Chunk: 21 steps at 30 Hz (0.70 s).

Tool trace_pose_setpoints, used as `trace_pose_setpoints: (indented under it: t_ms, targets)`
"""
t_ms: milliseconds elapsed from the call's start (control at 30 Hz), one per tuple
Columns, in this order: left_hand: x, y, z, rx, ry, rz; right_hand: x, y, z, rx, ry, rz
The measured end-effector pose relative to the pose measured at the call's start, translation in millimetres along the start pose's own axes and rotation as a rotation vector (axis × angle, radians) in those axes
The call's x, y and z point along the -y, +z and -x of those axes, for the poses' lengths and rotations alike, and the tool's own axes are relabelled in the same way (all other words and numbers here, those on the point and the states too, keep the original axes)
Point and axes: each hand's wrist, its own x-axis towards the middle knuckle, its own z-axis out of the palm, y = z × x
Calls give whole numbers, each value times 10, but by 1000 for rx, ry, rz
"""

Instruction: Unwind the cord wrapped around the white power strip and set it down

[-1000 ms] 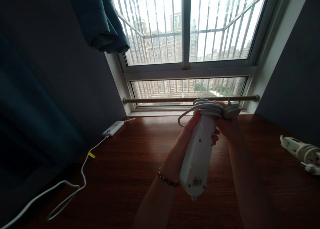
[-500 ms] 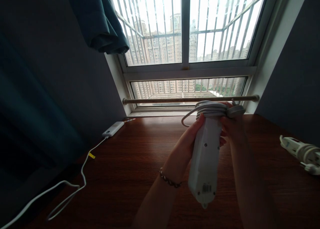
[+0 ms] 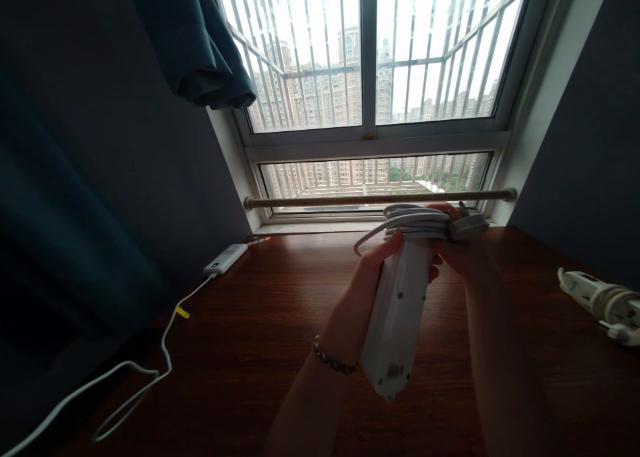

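My left hand (image 3: 363, 280) is closed around the side of a white power strip (image 3: 397, 310), its thumb up by the wound cord (image 3: 415, 222). My right hand (image 3: 463, 257) grips the far end, with the plug (image 3: 469, 226) lying over it — so both hands hold the strip, its screwed back facing me, above the brown counter (image 3: 240, 357). On the counter, well apart to the right, lies another strip (image 3: 590, 289), cord-wrapped too; a white device (image 3: 226, 259) with a cable (image 3: 167, 350) sits to the left.
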Motion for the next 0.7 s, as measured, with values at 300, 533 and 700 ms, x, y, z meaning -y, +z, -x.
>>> trace_pose_setpoints:
  t_ms: [300, 533, 700]
  targets:
    - [30, -45, -69, 86, -73, 51, -95, -70, -29, -68, -127, 140]
    - [34, -100, 28, 41, -89, -19, 59, -31, -16, -84, -177, 244]
    - [53, -185, 189, 32, 16, -168, -55, -78, -79, -138, -137, 253]
